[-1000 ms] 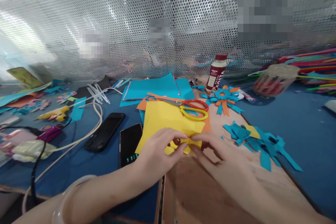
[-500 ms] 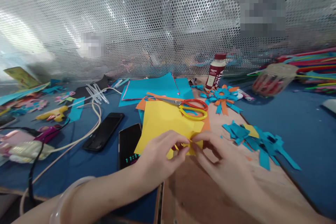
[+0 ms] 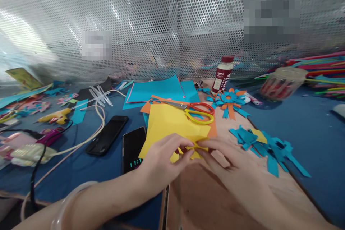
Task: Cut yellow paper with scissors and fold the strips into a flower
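Note:
My left hand (image 3: pixel 164 158) and my right hand (image 3: pixel 229 161) meet over a small folded piece of yellow paper (image 3: pixel 198 149) on the wooden board (image 3: pixel 205 194). Both pinch it with fingertips close together. Just behind lies a larger yellow sheet (image 3: pixel 167 124) on an orange sheet (image 3: pixel 212 129). Orange-and-yellow scissors (image 3: pixel 196 111) rest on those sheets. A clear bangle (image 3: pixel 64 205) is on my left wrist.
Two black phones (image 3: pixel 107 134) (image 3: pixel 133 147) lie left of the paper. A glue gun (image 3: pixel 55 116) and cables sit at left. Blue sheets (image 3: pixel 159 90), a bottle (image 3: pixel 222 73), a blue-orange paper flower (image 3: pixel 229 100) and blue paper scraps (image 3: pixel 266 145) lie beyond. A perforated metal screen (image 3: pixel 161 25) closes the back.
My fingers have shifted slightly on the small yellow piece, with the right fingertips now lying flatter over it. Everything else on the table stays put.

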A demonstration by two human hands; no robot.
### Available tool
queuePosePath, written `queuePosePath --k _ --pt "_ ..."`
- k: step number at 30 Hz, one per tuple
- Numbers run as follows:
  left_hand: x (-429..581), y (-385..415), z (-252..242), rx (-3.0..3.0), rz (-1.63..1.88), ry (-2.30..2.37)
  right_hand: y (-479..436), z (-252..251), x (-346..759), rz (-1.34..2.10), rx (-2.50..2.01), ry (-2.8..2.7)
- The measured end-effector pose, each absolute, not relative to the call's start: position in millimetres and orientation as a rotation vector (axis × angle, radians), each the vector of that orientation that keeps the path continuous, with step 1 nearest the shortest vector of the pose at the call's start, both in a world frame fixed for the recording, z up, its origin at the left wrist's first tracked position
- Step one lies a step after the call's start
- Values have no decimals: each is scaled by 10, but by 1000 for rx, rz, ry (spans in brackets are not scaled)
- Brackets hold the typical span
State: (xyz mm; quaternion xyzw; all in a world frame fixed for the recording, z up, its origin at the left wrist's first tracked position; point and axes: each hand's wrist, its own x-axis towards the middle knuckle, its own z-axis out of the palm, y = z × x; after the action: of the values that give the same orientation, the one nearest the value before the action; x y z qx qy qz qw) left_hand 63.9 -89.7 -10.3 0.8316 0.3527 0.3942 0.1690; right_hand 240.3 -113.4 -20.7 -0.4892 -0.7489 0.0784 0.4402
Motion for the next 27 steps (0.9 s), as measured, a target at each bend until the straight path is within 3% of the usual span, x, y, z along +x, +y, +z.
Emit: queuePosePath --k 8,13,27 --pt "575 -868 -130 2686 1142 906 -1111 -199 2409 53 -1051 -1900" --pt "556 -849 -131 2819 1178 884 -1106 -220 2411 138 -1017 -1900" --pt "648 -894 -34 2281 1156 1128 -1131 -193 2409 275 -1160 -1809"
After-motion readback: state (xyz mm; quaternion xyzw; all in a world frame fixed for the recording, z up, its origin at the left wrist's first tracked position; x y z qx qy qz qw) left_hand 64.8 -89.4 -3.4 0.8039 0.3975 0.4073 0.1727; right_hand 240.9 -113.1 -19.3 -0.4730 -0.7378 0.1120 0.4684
